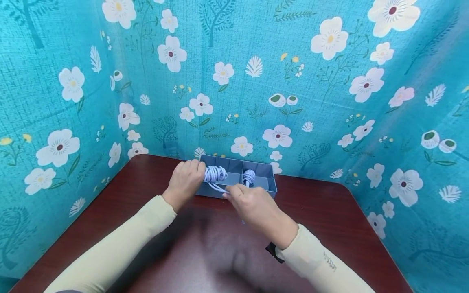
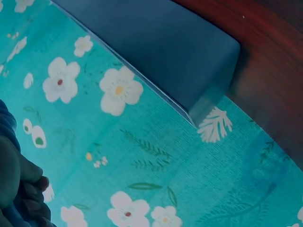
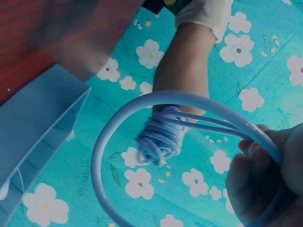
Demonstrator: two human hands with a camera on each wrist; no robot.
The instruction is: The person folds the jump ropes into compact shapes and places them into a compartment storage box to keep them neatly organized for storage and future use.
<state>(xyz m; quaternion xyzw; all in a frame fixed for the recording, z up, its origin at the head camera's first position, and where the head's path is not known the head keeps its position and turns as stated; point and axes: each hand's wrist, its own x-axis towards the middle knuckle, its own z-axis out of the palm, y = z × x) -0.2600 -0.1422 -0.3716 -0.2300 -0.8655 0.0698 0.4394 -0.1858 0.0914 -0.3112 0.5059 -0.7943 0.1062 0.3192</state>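
My left hand [image 1: 187,179] grips one end of a wound bundle of pale lavender cord [image 1: 215,174]. The bundle's wraps stick out toward the right. Two strands run from it to my right hand [image 1: 256,205], whose fingers and thumb pinch them. In the right wrist view a loop of the cord [image 3: 102,151] arcs large in front of the camera, with the bundle [image 3: 161,137] behind it. Both hands are above the front side of a grey-blue divided box [image 1: 234,166]. The left wrist view catches only curled fingers [image 2: 31,196] at its edge.
A second coil of similar cord [image 1: 248,177] appears at the box's right compartment, partly hidden by my right hand. The box stands at the back of a dark red-brown table [image 1: 311,207]. A teal flowered curtain [image 1: 227,101] hangs close behind and at both sides.
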